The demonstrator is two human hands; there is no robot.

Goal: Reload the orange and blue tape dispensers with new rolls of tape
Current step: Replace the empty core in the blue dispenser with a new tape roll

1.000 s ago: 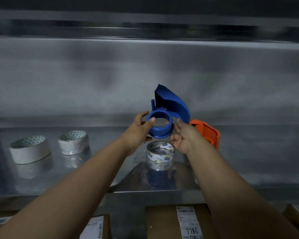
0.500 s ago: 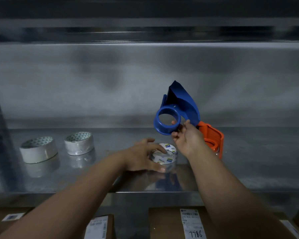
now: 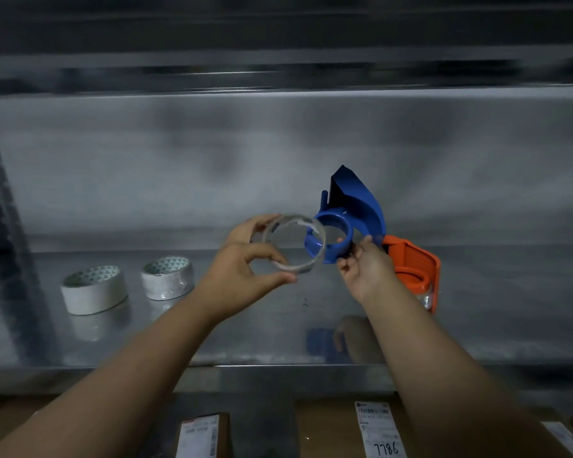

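Note:
My left hand point(image 3: 245, 269) holds a clear tape roll point(image 3: 295, 242) up in the air, its open side facing the blue tape dispenser point(image 3: 348, 216). My right hand point(image 3: 364, 266) grips that dispenser by the lower edge of its round hub. The roll's right rim overlaps the hub's left side. Behind my right hand the orange tape dispenser point(image 3: 414, 266) stands on the metal shelf point(image 3: 245, 332), partly hidden by my wrist.
Two white tape rolls point(image 3: 95, 289) point(image 3: 167, 277) lie flat at the shelf's left. A metal back wall closes the shelf behind. Cardboard boxes with labels point(image 3: 377, 431) sit below the shelf's front edge.
My left hand picked the clear tape roll up off the shelf and raised it to the blue dispenser's hub. My right hand kept hold of the dispenser.

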